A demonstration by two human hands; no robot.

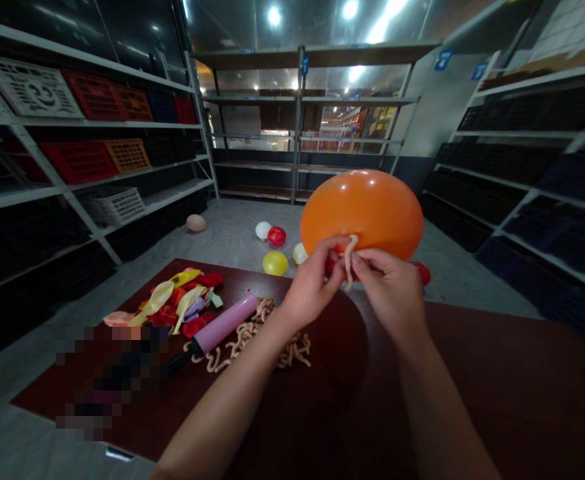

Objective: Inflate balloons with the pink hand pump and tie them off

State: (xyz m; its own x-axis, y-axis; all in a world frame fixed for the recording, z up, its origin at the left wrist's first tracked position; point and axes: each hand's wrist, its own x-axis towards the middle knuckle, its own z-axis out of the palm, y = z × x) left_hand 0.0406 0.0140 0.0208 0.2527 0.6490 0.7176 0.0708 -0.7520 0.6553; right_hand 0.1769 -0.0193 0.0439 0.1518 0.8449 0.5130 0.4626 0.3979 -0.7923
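A large inflated orange balloon (365, 210) is just beyond my fingertips, its neck side turned toward me. A short, soft beige cord (349, 263) runs up and down between my hands, right at the balloon's near side. My left hand (317, 280) pinches this cord from the left. From the right, my right hand (390, 287) closes thumb and fingers on it. The balloon's neck is hidden behind the fingers. On the table left of my hands lie a pink hand pump (227, 323), a pile of similar beige cords (252, 337) and several limp balloons (172, 300).
The dark brown table (497, 373) stretches under both forearms. Several inflated balloons lie on the floor beyond, among them a yellow balloon (275, 263) and a red balloon (276, 235). Shelves with crates (77, 162) line the left side. A blurred-out patch covers the table's left end.
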